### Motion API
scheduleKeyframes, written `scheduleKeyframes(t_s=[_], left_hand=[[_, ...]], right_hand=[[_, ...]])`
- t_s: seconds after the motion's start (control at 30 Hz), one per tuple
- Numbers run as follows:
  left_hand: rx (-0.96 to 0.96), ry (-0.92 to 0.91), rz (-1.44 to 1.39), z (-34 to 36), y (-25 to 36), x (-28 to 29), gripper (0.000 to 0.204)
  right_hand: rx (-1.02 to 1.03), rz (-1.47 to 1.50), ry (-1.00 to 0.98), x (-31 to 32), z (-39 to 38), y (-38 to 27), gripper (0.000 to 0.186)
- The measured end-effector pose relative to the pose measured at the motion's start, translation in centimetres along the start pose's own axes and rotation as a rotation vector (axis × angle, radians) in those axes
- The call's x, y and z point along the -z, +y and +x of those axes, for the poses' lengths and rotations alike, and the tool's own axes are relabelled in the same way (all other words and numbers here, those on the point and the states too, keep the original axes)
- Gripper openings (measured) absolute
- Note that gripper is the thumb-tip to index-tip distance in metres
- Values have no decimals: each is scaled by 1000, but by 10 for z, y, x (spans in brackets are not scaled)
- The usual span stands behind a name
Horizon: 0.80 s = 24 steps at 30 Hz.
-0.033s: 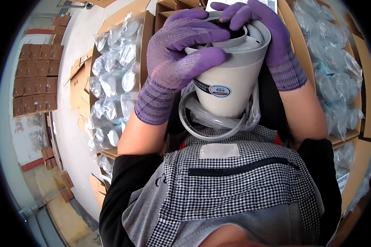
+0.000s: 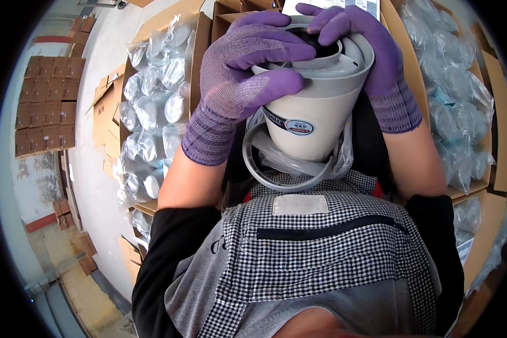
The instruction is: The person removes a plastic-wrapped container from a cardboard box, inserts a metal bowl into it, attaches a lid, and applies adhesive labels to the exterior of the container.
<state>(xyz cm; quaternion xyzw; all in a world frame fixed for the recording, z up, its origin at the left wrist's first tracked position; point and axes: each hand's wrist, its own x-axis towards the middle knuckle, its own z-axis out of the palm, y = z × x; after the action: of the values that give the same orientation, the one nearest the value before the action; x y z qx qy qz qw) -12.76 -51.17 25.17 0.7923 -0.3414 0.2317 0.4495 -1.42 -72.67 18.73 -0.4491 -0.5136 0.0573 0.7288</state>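
A large cream tumbler (image 2: 315,121) with a grey top and a dark label stands upright in front of my chest, tilted slightly. Its grey lid (image 2: 349,59) has a raised ring with a dark opening. My left hand (image 2: 259,62), in a purple glove, grips the tumbler's upper left side, thumb on the wall and fingers over the rim. Over the lid's far right edge, my gloved right hand (image 2: 372,48) curls its fingers down to the ring. A grey loop handle (image 2: 290,186) sits low on the near side. Clear plastic bag film (image 2: 287,160) bunches around the base.
Cardboard boxes hold plastic-wrapped items (image 2: 152,107) on the left and more wrapped items (image 2: 456,96) on the right. A divided carton (image 2: 225,28) lies beyond my hands, beside a white printed sheet (image 2: 366,7). Brown boxes (image 2: 48,107) are stacked far left.
The tumbler's top has shifted slightly right and down. My right hand has moved a little the same way, its fingers still over the lid; my left hand keeps its grip.
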Motion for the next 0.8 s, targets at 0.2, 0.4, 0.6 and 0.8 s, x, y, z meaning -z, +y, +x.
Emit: scheduleKeyframes(t_s=[0.2, 0.4, 0.6, 0.8], left_hand=[[-77, -101, -268, -4, -27, 2, 79], [987, 54, -1837, -62, -71, -73, 79], [862, -62, -1560, -58, -65, -88, 70], [637, -66, -890, -46, -58, -64, 62]], right_hand=[[-426, -394, -83, -13, 0, -92, 29], [-211, -1168, -1131, -43, 88, -162, 36], [-257, -1262, -1362, -64, 110, -159, 28], [-929, -1259, -758, -64, 90, -123, 26]])
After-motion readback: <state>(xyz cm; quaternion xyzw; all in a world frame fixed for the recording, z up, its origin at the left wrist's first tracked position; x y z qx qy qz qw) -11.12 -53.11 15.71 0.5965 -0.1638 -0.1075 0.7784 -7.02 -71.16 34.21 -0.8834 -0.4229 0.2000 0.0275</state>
